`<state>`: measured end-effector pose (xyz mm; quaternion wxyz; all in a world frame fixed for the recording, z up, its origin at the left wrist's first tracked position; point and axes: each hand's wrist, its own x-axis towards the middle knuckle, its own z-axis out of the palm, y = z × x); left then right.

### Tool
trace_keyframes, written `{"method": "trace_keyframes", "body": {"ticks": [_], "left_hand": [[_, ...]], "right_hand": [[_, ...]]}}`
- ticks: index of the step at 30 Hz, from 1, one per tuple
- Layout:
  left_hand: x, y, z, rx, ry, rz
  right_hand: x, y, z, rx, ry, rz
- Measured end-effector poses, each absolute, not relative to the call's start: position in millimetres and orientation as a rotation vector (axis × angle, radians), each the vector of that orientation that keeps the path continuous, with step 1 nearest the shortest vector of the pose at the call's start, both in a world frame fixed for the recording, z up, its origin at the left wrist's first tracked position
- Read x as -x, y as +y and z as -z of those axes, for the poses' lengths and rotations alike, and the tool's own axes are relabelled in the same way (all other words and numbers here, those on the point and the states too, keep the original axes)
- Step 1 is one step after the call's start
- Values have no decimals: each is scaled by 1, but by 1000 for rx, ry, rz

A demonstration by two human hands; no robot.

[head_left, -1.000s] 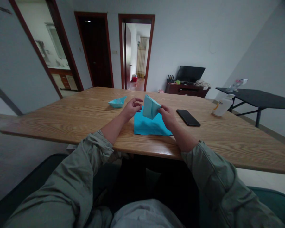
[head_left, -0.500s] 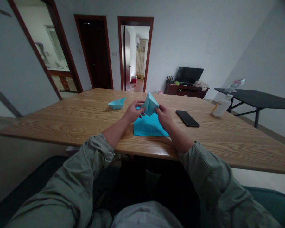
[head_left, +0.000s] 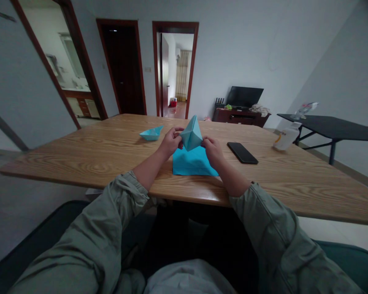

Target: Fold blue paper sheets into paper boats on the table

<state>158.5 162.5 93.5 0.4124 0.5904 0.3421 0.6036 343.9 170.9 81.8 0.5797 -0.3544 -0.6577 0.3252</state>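
Note:
A folded light-blue paper shape [head_left: 191, 134], pointed at the top, is held up above the wooden table [head_left: 95, 151]. My left hand [head_left: 171, 141] pinches its left side and my right hand [head_left: 212, 149] pinches its right side; both have their fingers closed on the paper. Directly under them a flat stack of blue paper sheets [head_left: 192, 163] lies on the table. A finished light-blue paper boat [head_left: 151, 132] rests on the table to the left of my left hand.
A black phone [head_left: 242, 152] lies to the right of my right hand. A white bottle [head_left: 285, 137] stands near the table's right edge. Behind are a black side table [head_left: 334, 126], a TV on a low cabinet [head_left: 244, 97] and open doorways [head_left: 174, 69].
The folded paper went from a slanted flap held by the right hand to an upright pointed shape. My left hand closed onto it, and both hands raised it slightly.

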Motion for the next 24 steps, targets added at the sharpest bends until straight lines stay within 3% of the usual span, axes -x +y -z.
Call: {"method": "trace_keyframes", "body": {"ticks": [24], "left_hand": [[-158, 157, -96, -1364, 797, -1475]], "right_hand": [[-345, 149, -93, 907, -1727, -475]]}}
